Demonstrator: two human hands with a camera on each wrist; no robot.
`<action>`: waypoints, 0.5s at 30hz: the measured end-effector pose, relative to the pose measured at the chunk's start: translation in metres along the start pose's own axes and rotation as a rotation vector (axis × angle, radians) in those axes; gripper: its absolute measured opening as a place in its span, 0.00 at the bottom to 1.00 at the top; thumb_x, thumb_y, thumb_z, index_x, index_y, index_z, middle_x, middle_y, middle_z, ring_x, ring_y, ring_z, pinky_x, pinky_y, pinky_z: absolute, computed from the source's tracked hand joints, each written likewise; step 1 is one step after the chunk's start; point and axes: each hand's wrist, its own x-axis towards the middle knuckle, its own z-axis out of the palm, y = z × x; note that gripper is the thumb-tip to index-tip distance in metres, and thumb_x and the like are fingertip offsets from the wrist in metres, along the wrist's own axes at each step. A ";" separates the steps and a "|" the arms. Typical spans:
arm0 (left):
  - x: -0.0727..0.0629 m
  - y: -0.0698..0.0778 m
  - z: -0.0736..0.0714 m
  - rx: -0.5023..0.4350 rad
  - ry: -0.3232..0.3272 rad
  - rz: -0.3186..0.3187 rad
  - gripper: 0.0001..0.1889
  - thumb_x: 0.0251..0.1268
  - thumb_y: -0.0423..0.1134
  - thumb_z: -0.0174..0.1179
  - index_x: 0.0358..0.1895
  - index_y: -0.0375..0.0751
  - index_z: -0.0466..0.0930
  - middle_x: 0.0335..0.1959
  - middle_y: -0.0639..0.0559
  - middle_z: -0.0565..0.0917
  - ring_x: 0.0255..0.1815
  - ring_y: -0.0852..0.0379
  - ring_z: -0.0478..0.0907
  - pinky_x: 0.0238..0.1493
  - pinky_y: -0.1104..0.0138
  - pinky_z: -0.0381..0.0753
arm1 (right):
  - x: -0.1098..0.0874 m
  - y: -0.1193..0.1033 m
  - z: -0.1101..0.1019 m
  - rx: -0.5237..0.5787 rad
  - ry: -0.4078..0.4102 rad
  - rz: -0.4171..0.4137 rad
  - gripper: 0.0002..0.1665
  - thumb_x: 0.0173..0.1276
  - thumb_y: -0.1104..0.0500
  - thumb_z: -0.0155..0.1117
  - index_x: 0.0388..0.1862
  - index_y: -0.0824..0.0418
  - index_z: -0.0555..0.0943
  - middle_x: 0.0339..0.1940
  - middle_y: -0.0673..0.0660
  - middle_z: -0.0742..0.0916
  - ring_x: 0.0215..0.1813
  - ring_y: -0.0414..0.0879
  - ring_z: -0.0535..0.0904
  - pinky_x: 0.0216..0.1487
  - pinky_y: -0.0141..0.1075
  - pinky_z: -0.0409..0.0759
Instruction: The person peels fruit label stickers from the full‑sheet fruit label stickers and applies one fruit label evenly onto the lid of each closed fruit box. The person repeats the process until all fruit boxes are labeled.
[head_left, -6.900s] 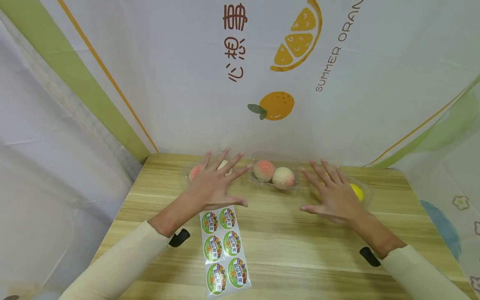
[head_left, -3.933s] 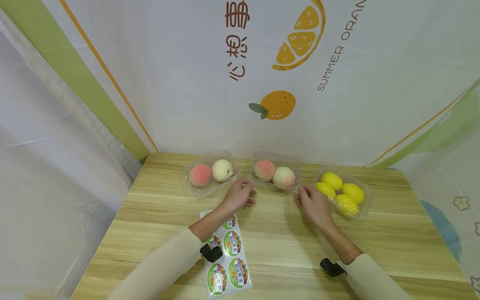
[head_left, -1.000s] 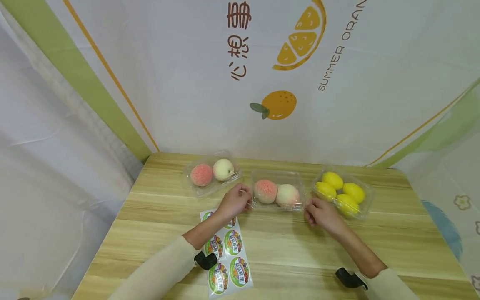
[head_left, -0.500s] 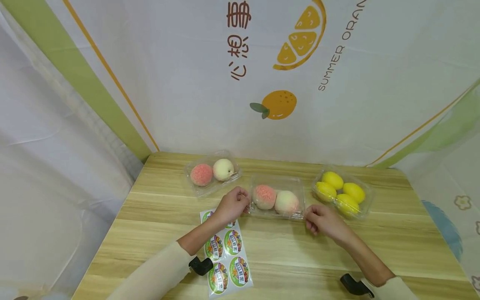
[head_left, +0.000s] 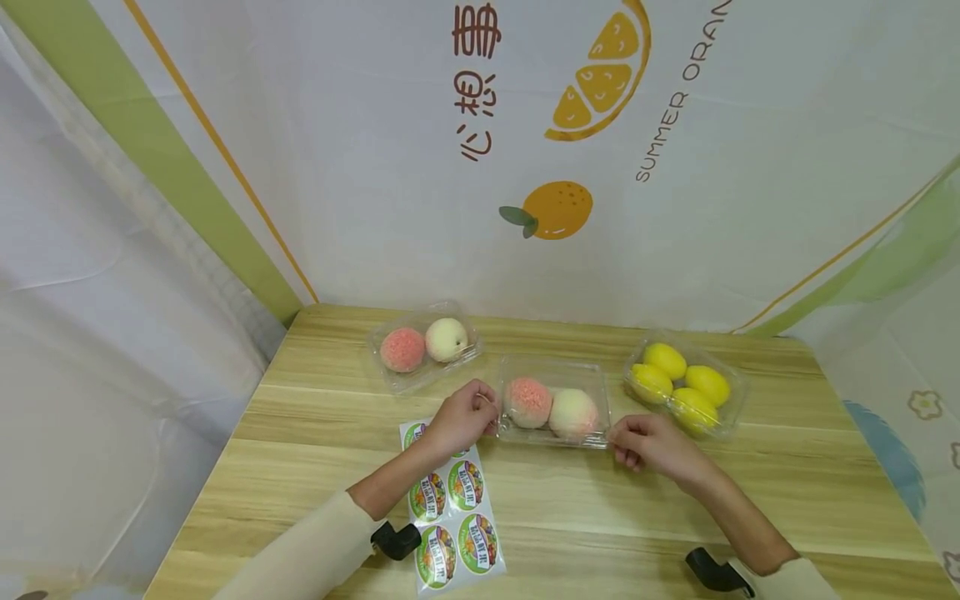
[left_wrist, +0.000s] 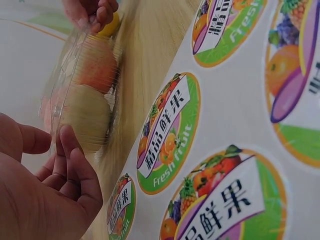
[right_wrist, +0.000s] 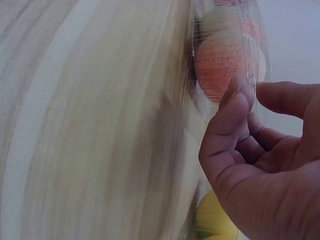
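In the head view a clear plastic clamshell box (head_left: 555, 368) holds two peaches, one pink-red (head_left: 528, 403) and one cream with a pink blush (head_left: 574, 414). My left hand (head_left: 459, 419) pinches the box's rim at its near left corner between thumb and fingers. At the near right corner, my right hand (head_left: 652, 447) pinches the same rim. Both wrist views show thumb and forefinger meeting on the thin plastic edge. A sheet of round fruit stickers (head_left: 478, 500) lies on the table, partly behind my left hand and wrist.
Another clear box (head_left: 405, 387) with two peaches stands at the back left of the wooden table (head_left: 600, 533). To the right is a clear box of several lemons (head_left: 696, 410). A white printed cloth (head_left: 390, 208) hangs behind the table.
My spread hands came down to the middle peach box and took its near corners. The box has moved from the back of the table toward me, lately only slightly.
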 end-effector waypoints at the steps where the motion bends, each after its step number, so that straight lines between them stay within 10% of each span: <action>1: -0.002 0.003 0.000 -0.002 0.001 -0.013 0.06 0.79 0.36 0.57 0.51 0.38 0.79 0.31 0.47 0.86 0.33 0.49 0.88 0.22 0.69 0.71 | 0.000 0.000 0.000 0.007 0.008 0.005 0.14 0.84 0.65 0.57 0.44 0.75 0.84 0.31 0.58 0.85 0.32 0.45 0.79 0.33 0.33 0.82; 15: -0.012 0.017 0.002 0.000 -0.011 -0.066 0.07 0.79 0.33 0.58 0.53 0.36 0.79 0.31 0.44 0.87 0.35 0.46 0.87 0.35 0.68 0.76 | 0.005 0.003 -0.001 0.048 0.096 0.028 0.15 0.86 0.63 0.56 0.40 0.72 0.82 0.31 0.58 0.84 0.33 0.46 0.78 0.34 0.34 0.81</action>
